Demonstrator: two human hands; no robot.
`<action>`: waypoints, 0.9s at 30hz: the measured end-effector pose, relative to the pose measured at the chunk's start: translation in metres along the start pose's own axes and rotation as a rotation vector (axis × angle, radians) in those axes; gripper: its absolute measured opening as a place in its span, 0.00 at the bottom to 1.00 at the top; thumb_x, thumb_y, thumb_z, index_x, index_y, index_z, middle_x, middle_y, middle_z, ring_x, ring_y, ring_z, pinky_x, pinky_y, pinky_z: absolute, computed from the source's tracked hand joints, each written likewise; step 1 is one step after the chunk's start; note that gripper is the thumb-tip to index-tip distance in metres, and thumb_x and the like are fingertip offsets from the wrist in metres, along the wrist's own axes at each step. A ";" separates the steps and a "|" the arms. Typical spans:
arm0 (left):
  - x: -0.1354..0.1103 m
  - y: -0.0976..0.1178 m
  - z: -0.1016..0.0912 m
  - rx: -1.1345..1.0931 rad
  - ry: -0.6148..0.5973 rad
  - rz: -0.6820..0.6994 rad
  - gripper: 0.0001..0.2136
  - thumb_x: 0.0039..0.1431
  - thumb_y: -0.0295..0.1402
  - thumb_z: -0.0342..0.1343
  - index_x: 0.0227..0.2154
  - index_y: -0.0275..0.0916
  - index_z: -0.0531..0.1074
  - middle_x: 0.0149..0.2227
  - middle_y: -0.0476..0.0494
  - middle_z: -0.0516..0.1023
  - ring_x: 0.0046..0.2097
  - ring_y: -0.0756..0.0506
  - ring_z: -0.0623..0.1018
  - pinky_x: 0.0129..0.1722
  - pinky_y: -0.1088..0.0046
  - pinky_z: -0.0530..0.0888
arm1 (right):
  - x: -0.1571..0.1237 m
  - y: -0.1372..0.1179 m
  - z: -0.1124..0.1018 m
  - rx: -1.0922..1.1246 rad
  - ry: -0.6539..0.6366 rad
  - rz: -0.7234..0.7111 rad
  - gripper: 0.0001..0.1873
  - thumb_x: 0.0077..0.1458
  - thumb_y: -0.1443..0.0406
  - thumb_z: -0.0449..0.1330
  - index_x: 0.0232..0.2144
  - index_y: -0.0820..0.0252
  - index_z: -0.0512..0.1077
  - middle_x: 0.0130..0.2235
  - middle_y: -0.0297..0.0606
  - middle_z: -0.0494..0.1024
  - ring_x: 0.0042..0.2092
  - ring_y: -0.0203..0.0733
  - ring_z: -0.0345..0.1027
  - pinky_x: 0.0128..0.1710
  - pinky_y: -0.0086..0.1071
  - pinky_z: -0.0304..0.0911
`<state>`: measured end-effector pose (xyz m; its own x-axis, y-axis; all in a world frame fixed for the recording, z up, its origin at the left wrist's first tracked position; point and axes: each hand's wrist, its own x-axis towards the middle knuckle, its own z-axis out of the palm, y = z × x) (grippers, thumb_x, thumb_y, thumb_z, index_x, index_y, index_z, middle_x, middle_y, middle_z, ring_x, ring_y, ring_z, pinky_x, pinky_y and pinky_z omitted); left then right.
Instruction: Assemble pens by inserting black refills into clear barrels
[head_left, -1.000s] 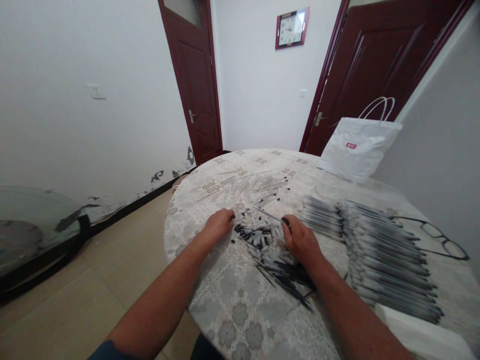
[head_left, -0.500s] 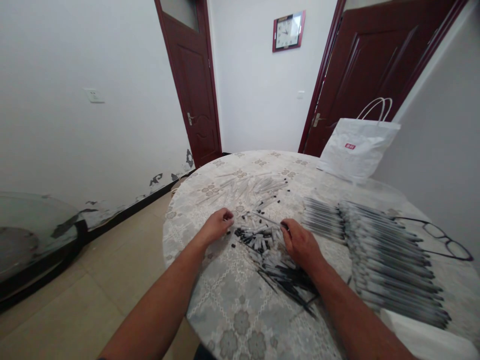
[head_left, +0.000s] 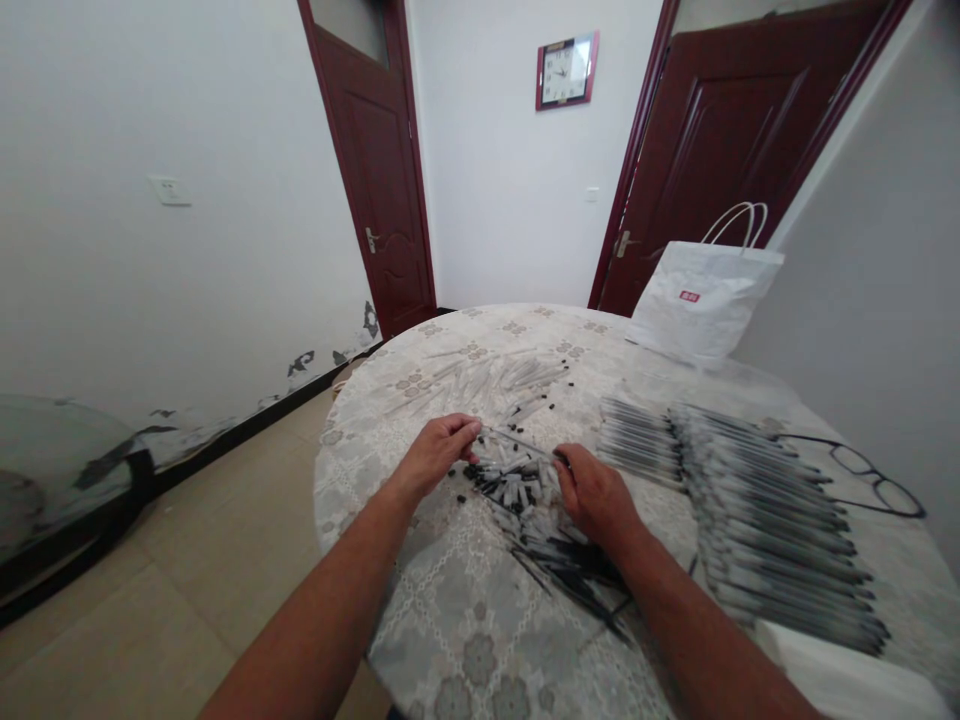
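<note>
On the bench (head_left: 442, 590), from the parts pile (head_left: 517, 490), scattered tubes (head_left: 525, 373) lie at twelve o'clock, a bag (head_left: 701, 305) at one, stacked pens (head_left: 772, 530) at three, glasses (head_left: 874, 477) beyond those pens.

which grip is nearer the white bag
Right. The right grip is in front of the white bag and to its left, beside the loose pen parts; the left grip is farther off, left of those parts.

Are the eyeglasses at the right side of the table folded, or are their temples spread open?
Spread open: both temples of the eyeglasses extend from the lenses toward the stacked pens, apart from each other.
</note>
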<state>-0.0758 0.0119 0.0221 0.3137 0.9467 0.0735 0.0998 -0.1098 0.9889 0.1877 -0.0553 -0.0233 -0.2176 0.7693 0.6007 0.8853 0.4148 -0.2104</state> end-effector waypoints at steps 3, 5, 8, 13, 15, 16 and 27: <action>-0.002 -0.001 -0.001 0.023 0.012 0.009 0.17 0.57 0.47 0.57 0.34 0.36 0.75 0.24 0.52 0.68 0.27 0.50 0.75 0.34 0.71 0.76 | 0.000 0.001 0.001 -0.018 -0.016 -0.003 0.11 0.66 0.63 0.48 0.45 0.60 0.68 0.40 0.42 0.78 0.39 0.42 0.72 0.39 0.31 0.63; -0.002 -0.001 -0.001 0.021 0.021 0.008 0.17 0.57 0.47 0.57 0.35 0.36 0.75 0.24 0.52 0.68 0.27 0.50 0.75 0.35 0.70 0.76 | 0.000 0.001 0.001 -0.028 -0.025 -0.001 0.11 0.66 0.63 0.48 0.45 0.60 0.68 0.40 0.41 0.77 0.38 0.42 0.72 0.38 0.31 0.63; -0.003 -0.001 -0.001 0.013 0.021 0.010 0.17 0.56 0.46 0.58 0.36 0.36 0.76 0.25 0.52 0.68 0.28 0.49 0.75 0.35 0.70 0.76 | -0.001 0.001 0.002 -0.039 -0.043 -0.001 0.11 0.66 0.63 0.49 0.45 0.60 0.68 0.40 0.41 0.77 0.38 0.42 0.72 0.37 0.31 0.62; -0.004 -0.002 0.003 0.048 0.031 0.004 0.17 0.55 0.46 0.59 0.37 0.36 0.77 0.27 0.50 0.70 0.27 0.50 0.76 0.31 0.73 0.74 | 0.000 -0.002 0.001 -0.042 -0.051 -0.017 0.10 0.67 0.63 0.49 0.44 0.59 0.68 0.39 0.41 0.77 0.37 0.41 0.72 0.37 0.30 0.62; -0.004 -0.004 0.005 0.038 0.017 -0.011 0.16 0.55 0.47 0.59 0.35 0.37 0.76 0.26 0.52 0.69 0.27 0.50 0.76 0.31 0.73 0.74 | 0.001 -0.004 -0.001 -0.037 -0.045 -0.033 0.11 0.67 0.63 0.49 0.44 0.59 0.69 0.39 0.41 0.77 0.37 0.41 0.72 0.37 0.30 0.63; -0.004 -0.005 0.007 0.020 0.009 -0.019 0.16 0.56 0.47 0.58 0.34 0.37 0.76 0.24 0.52 0.68 0.26 0.50 0.76 0.31 0.73 0.75 | 0.002 -0.005 -0.002 -0.029 -0.039 -0.040 0.11 0.67 0.64 0.49 0.43 0.59 0.70 0.38 0.41 0.77 0.37 0.41 0.72 0.38 0.30 0.63; -0.002 -0.009 0.017 -0.200 0.084 -0.005 0.17 0.56 0.45 0.60 0.36 0.34 0.76 0.28 0.49 0.71 0.26 0.51 0.75 0.34 0.69 0.80 | 0.009 -0.026 -0.024 0.502 -0.056 0.253 0.10 0.63 0.59 0.54 0.38 0.57 0.73 0.31 0.34 0.77 0.33 0.39 0.72 0.35 0.30 0.63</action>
<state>-0.0614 0.0060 0.0104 0.2335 0.9698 0.0707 -0.0907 -0.0507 0.9946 0.1726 -0.0707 0.0063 -0.0572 0.8937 0.4450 0.6117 0.3836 -0.6919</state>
